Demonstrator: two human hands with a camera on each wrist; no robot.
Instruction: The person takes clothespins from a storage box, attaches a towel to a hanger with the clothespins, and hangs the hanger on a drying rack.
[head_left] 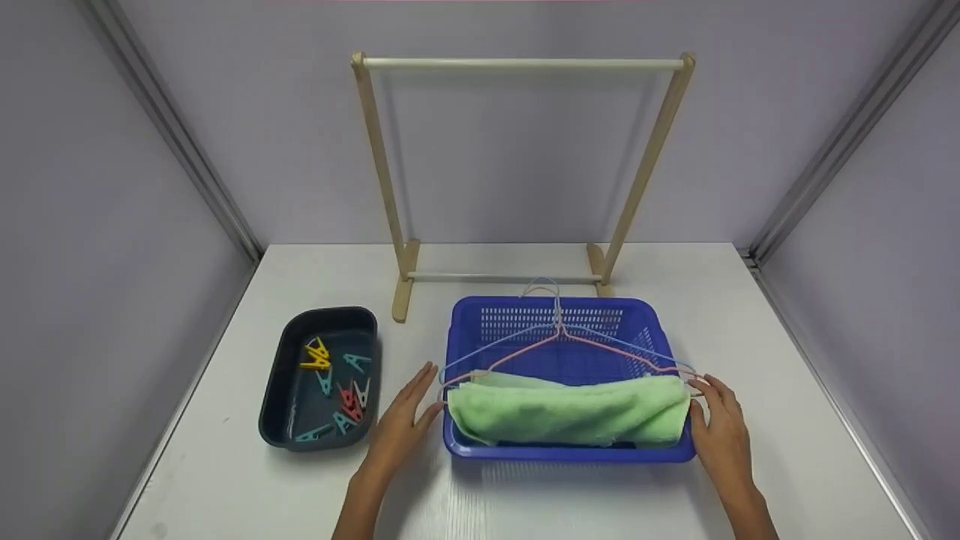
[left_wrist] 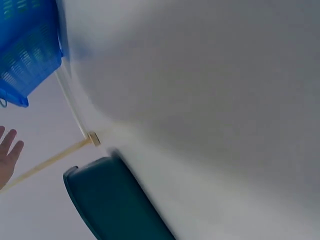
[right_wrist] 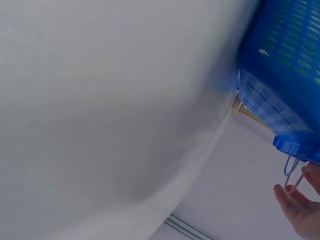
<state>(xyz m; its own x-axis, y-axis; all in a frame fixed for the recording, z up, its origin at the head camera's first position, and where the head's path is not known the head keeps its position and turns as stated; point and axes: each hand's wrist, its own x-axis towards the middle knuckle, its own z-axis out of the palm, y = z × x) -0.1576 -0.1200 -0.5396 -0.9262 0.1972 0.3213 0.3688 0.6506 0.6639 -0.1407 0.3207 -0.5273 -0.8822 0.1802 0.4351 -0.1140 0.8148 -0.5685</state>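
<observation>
Tight on the left, roomy on the right

The pink hanger and blue hanger lay over the blue basket, lower centre, ends poking past its side rims, green towel up front. My left hand had straight fingers, close to the dark tray. My right hand flanked the pink end; couldn't tell if it pinched. Bare table lower right.

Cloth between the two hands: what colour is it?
The cloth is light green; it shows best in the head view.
</observation>
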